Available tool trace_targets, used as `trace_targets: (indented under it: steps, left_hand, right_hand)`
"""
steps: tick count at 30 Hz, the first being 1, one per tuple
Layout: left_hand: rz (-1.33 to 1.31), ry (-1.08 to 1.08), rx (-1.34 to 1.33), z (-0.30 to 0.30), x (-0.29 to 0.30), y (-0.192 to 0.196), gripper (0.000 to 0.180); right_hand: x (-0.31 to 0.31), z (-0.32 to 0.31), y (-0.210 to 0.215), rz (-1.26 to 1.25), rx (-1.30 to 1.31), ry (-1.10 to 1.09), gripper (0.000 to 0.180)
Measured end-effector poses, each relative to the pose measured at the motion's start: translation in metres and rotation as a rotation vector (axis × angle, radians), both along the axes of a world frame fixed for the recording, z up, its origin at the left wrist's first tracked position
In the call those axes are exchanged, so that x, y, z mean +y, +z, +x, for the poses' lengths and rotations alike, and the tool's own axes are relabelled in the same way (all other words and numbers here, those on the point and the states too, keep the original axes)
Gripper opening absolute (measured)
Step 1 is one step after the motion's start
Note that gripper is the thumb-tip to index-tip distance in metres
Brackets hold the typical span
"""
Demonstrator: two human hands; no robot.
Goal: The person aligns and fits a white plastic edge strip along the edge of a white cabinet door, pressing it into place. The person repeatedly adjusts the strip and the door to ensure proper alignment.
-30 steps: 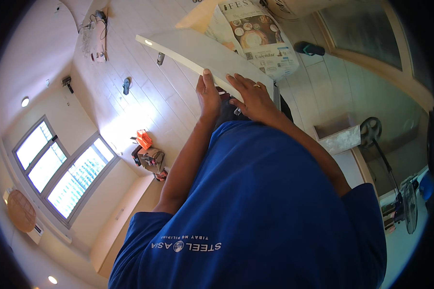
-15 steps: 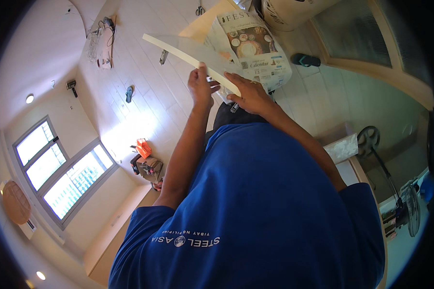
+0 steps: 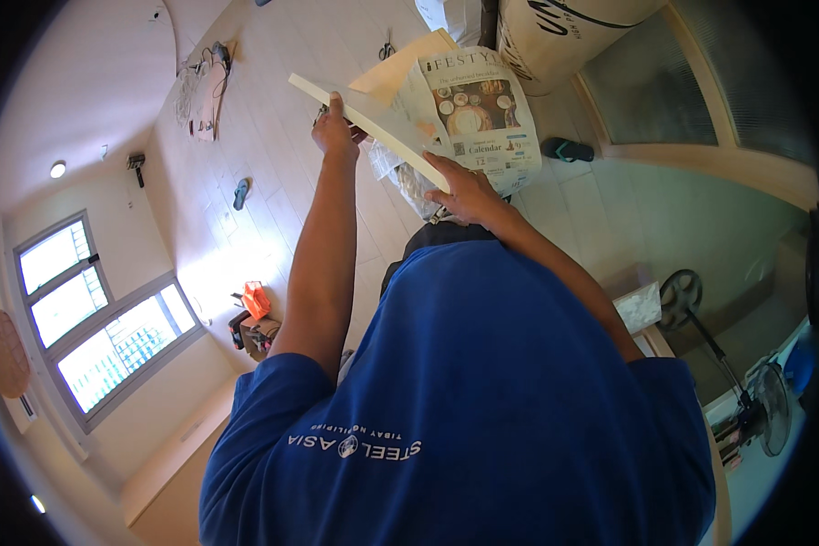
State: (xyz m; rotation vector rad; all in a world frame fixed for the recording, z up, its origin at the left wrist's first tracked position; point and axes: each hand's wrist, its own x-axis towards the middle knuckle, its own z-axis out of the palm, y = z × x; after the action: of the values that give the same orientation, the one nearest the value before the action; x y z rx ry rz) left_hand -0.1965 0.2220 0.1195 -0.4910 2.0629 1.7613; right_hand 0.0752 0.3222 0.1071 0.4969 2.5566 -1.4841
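A white board (image 3: 373,116) with a pale cream edge is tilted in front of me, running from upper left to lower right. My left hand (image 3: 337,135) is closed around its edge near the far end, thumb along the top. Closer to my body, my right hand (image 3: 466,191) grips the near end. A small metal fitting beside my left hand is mostly hidden by it. Behind the board lie a printed newspaper (image 3: 484,118), a tan sheet (image 3: 408,65) and crumpled clear plastic (image 3: 411,189).
Scissors (image 3: 387,49) lie on the floor beyond the tan sheet. One dark slipper (image 3: 569,149) is at right, another slipper (image 3: 242,193) at left. A large printed bag (image 3: 564,36) stands far right, near a glass-panelled door (image 3: 651,91). An orange bag (image 3: 257,300) sits left; a fan (image 3: 772,409) stands right.
My left hand has slid along the board's edge toward its far end. The board has shifted slightly right and down in view. My right hand stays at the near end.
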Motion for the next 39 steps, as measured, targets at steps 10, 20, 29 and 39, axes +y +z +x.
trace_targets:
  steps: [10, 20, 29, 39]
  left_hand:
    - [0.025, -0.019, -0.175, 0.009, 0.009, -0.018, 0.066]
    - [-0.189, -0.394, 0.092, 0.169, -0.003, -0.026, 0.075]
    - [-0.199, -0.488, 0.173, 0.150, -0.010, -0.061, 0.083]
    - [-0.087, -0.467, 0.124, 0.171, -0.006, -0.045, 0.058]
  right_hand:
    - [0.012, -0.005, 0.019, -0.079, -0.117, -0.040, 0.082]
    - [0.025, 0.002, -0.013, 0.308, 0.072, -0.010, 0.084]
    - [0.028, 0.035, 0.019, -0.023, -0.035, 0.043, 0.074]
    - [0.047, 0.106, 0.015, -0.328, -0.073, -0.044, 0.068]
